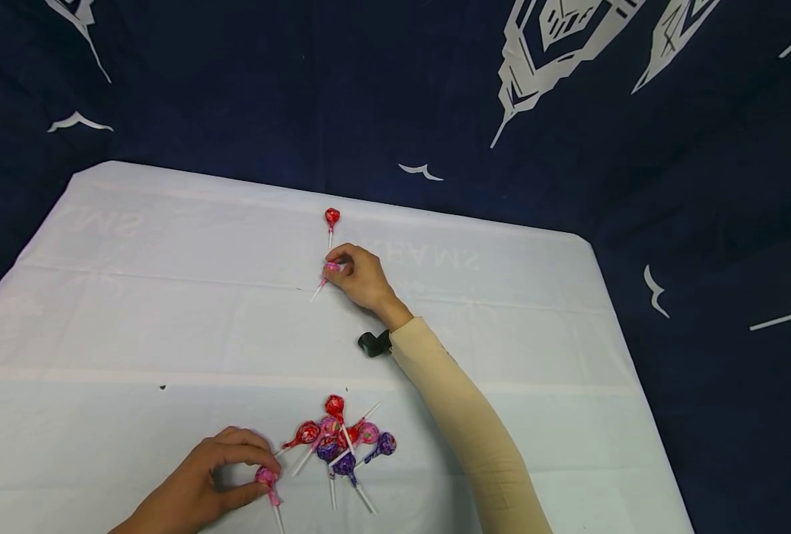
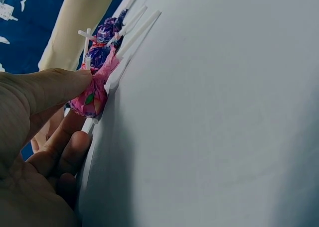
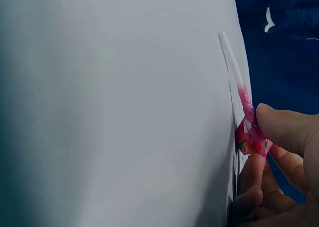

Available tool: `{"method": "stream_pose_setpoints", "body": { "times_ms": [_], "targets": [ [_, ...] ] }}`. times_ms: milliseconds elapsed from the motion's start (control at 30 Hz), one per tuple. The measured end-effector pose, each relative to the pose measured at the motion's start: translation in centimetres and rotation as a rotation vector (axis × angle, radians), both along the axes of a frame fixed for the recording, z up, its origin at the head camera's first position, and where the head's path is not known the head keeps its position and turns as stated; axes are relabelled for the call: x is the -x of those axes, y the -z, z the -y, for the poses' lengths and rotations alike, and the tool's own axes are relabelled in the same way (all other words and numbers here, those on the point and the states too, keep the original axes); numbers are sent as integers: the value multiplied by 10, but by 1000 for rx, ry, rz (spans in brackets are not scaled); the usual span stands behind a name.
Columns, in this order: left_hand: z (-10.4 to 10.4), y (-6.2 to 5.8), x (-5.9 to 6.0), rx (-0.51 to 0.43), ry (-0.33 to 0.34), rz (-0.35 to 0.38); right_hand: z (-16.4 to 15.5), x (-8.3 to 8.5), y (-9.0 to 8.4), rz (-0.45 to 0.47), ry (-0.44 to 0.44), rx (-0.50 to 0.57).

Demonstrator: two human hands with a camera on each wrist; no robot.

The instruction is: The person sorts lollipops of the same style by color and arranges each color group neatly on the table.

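Near the far side of the table, my right hand (image 1: 363, 278) pinches a pink-wrapped lollipop (image 3: 254, 137) by its head, its white stick pointing toward the near left. Just beyond that hand lies a red lollipop (image 1: 331, 216), stick toward me. At the near edge my left hand (image 1: 202, 478) holds another pink lollipop (image 2: 92, 95) between thumb and fingers. To the right of the left hand is a loose pile of several lollipops in red, pink and purple wrappers, among them a purple one (image 1: 345, 464) and a red one (image 1: 334, 405).
A white cloth (image 1: 168, 326) with faint lettering and creases covers the table. A black object (image 1: 371, 343) shows beside the right wrist. A small dark speck (image 1: 162, 387) lies on the left. Dark blue fabric (image 1: 302, 89) with white patterns hangs behind and at the sides.
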State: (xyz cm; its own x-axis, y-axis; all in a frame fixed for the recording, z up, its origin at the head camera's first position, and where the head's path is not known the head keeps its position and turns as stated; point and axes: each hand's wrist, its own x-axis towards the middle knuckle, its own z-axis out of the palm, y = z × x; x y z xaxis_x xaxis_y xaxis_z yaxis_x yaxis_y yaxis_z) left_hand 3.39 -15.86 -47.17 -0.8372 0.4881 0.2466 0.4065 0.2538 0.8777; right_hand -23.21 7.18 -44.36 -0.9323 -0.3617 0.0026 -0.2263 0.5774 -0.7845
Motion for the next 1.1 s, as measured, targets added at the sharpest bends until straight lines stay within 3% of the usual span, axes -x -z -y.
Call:
{"method": "stream_pose_setpoints", "body": {
  "times_ms": [1100],
  "targets": [
    [-1,0,0,-8,14,-24,-4,1,0,38,-27,54]
  ]
}}
